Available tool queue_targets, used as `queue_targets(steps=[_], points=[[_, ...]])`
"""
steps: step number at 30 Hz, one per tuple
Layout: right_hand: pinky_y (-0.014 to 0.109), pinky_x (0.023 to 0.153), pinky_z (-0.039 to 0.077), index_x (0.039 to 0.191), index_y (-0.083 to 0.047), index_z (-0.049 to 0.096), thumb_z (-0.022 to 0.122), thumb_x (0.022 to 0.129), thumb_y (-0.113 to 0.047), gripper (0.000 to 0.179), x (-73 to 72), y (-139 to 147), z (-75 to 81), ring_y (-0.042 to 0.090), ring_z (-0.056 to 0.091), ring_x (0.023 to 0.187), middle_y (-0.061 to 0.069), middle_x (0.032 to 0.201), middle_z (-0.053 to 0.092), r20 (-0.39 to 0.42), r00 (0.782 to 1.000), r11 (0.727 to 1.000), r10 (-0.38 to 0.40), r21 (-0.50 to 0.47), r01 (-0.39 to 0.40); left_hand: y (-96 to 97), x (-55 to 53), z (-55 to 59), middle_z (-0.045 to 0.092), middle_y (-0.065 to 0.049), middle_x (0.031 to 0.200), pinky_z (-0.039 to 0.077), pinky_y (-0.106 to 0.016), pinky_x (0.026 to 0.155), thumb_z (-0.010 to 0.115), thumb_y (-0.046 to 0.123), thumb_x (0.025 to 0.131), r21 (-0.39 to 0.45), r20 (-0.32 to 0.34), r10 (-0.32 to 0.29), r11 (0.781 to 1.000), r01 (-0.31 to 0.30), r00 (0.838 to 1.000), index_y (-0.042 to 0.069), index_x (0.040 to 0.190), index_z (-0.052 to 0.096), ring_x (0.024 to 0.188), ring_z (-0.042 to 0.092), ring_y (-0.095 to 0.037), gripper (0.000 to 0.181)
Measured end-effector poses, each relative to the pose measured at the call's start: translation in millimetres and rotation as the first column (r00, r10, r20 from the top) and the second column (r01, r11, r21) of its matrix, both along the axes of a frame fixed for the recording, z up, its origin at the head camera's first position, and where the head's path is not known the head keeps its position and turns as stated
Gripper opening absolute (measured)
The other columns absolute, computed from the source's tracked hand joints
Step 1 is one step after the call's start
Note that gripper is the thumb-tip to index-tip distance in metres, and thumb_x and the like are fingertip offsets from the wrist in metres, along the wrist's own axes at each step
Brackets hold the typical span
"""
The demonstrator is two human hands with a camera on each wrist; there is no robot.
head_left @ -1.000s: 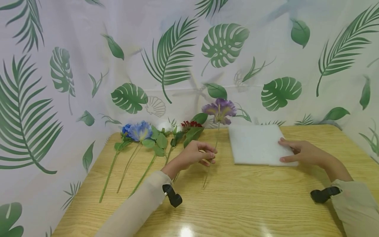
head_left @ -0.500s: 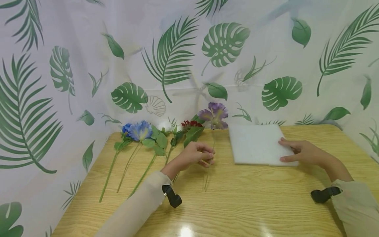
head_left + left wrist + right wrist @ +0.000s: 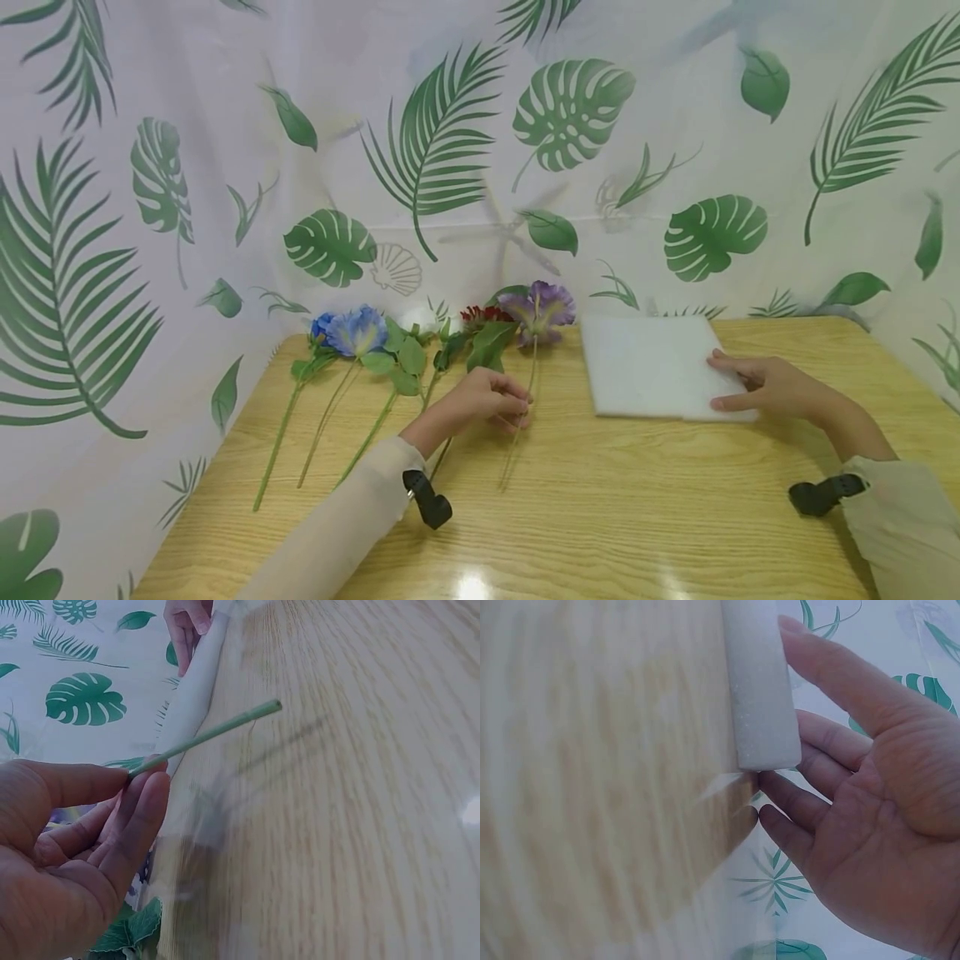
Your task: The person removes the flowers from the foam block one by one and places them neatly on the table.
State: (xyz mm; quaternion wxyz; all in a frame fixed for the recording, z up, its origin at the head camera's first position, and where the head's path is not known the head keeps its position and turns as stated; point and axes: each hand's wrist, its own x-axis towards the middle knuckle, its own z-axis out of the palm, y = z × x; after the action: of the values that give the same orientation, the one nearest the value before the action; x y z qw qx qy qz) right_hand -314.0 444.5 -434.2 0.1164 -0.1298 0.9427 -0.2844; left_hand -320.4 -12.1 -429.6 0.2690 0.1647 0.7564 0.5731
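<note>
My left hand (image 3: 483, 400) pinches the thin stem of a purple artificial flower (image 3: 542, 308) between thumb and fingertips. Its bloom is at the table's back edge, overlapping a red flower (image 3: 480, 315) in the head view. The left wrist view shows the green stem's cut end (image 3: 240, 718) sticking out past the fingers, over the table. On the right, my right hand (image 3: 783, 387) rests its thumb and fingers at the right side of a white foam pad (image 3: 648, 367). In the right wrist view the fingers lie fairly straight beside the pad's edge (image 3: 765, 697).
Blue flowers (image 3: 358, 332) and leafy stems (image 3: 408, 357) lie in a row on the left of the wooden table (image 3: 600, 508), stems toward the front. Behind the table hangs a white curtain (image 3: 465, 250) printed with green leaves. A small black camera sits on each wrist.
The purple flower has come down and left, toward the red flower, its stem end shifting left too. My left hand moved slightly left and down with it. My right hand stays on the foam pad.
</note>
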Motion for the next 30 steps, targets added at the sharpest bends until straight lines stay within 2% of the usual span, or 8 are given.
queue_targets(steps=[4,8,12,15,17,23,27,30], points=[[-0.007,0.088,0.029,0.153,0.0,0.042,0.08,0.088,-0.039,0.085,0.8,0.8,-1.7,0.053,0.03,0.146,0.026,0.161,0.031,-0.001,1.0,1.0,0.0,-0.022,0.0,-0.6,0.2,-1.2,0.072,-0.025,0.117,0.065,-0.033,0.075,0.066,0.004,0.098,-0.043,-0.011,-0.003,0.999,0.002,1.0,-0.01,0.119,0.069,0.074,0.072,-0.012,0.026],[-0.001,0.096,0.036,0.153,-0.001,0.042,0.08,0.088,-0.04,0.086,2.1,1.3,-2.5,0.052,0.029,0.147,0.024,0.162,0.031,0.001,1.0,1.0,-0.006,-0.017,0.006,-0.1,1.3,-2.5,0.073,-0.021,0.113,0.064,-0.032,0.073,0.067,0.004,0.097,-0.073,-0.011,-0.001,0.997,0.0,1.0,-0.01,0.117,0.07,0.072,0.071,-0.011,0.024],[0.027,0.11,0.047,0.154,-0.001,0.042,0.079,0.088,-0.04,0.085,1.8,1.4,-3.2,0.052,0.03,0.146,0.024,0.162,0.031,0.0,1.0,1.0,-0.004,-0.003,0.004,-0.3,2.0,-2.4,0.074,-0.021,0.105,0.064,-0.03,0.071,0.067,0.003,0.097,-0.091,-0.001,0.001,0.996,-0.001,1.0,-0.01,0.116,0.07,0.07,0.07,-0.011,0.023],[0.049,0.112,0.043,0.154,0.0,0.041,0.079,0.089,-0.04,0.085,1.2,0.6,-3.1,0.053,0.03,0.146,0.026,0.161,0.031,0.003,1.0,1.0,0.001,-0.007,-0.001,-0.8,1.9,-1.9,0.075,-0.023,0.104,0.064,-0.031,0.07,0.067,0.003,0.096,-0.106,-0.003,0.006,0.994,-0.007,1.0,-0.01,0.115,0.07,0.069,0.07,-0.01,0.023],[0.051,0.113,0.041,0.154,0.0,0.041,0.079,0.089,-0.04,0.085,1.0,0.2,-2.7,0.053,0.03,0.146,0.026,0.162,0.031,0.006,1.0,1.0,-0.001,-0.01,0.001,-1.3,1.6,-1.2,0.074,-0.022,0.106,0.064,-0.031,0.071,0.067,0.003,0.096,-0.124,-0.009,0.012,0.992,-0.013,1.0,-0.01,0.115,0.071,0.069,0.069,-0.01,0.023],[0.01,0.103,0.044,0.154,-0.002,0.042,0.079,0.087,-0.043,0.087,0.4,1.3,-1.6,0.052,0.03,0.147,0.024,0.162,0.031,0.003,1.0,1.0,-0.015,0.003,0.015,-2.3,0.4,1.9,0.075,-0.018,0.107,0.064,-0.031,0.071,0.07,0.003,0.095,-0.197,-0.024,0.029,0.98,-0.033,0.999,-0.007,0.112,0.074,0.067,0.069,-0.01,0.021],[0.031,0.111,0.046,0.154,-0.001,0.042,0.079,0.088,-0.042,0.086,-1.0,2.2,-2.4,0.053,0.03,0.146,0.025,0.161,0.031,0.001,1.0,1.0,-0.004,0.002,0.004,-2.7,-0.7,3.4,0.077,-0.017,0.095,0.064,-0.03,0.068,0.072,0.004,0.093,-0.229,-0.011,0.041,0.973,-0.042,0.999,-0.005,0.107,0.077,0.065,0.069,-0.011,0.017],[0.023,0.108,0.047,0.153,-0.001,0.042,0.079,0.088,-0.041,0.085,-2.1,2.9,-3.4,0.053,0.031,0.146,0.026,0.161,0.032,-0.002,1.0,1.0,0.002,0.003,-0.002,-2.8,-1.2,4.4,0.077,-0.013,0.091,0.063,-0.03,0.066,0.073,0.004,0.092,-0.252,0.001,0.052,0.966,-0.05,0.999,-0.003,0.102,0.078,0.063,0.068,-0.012,0.014]])
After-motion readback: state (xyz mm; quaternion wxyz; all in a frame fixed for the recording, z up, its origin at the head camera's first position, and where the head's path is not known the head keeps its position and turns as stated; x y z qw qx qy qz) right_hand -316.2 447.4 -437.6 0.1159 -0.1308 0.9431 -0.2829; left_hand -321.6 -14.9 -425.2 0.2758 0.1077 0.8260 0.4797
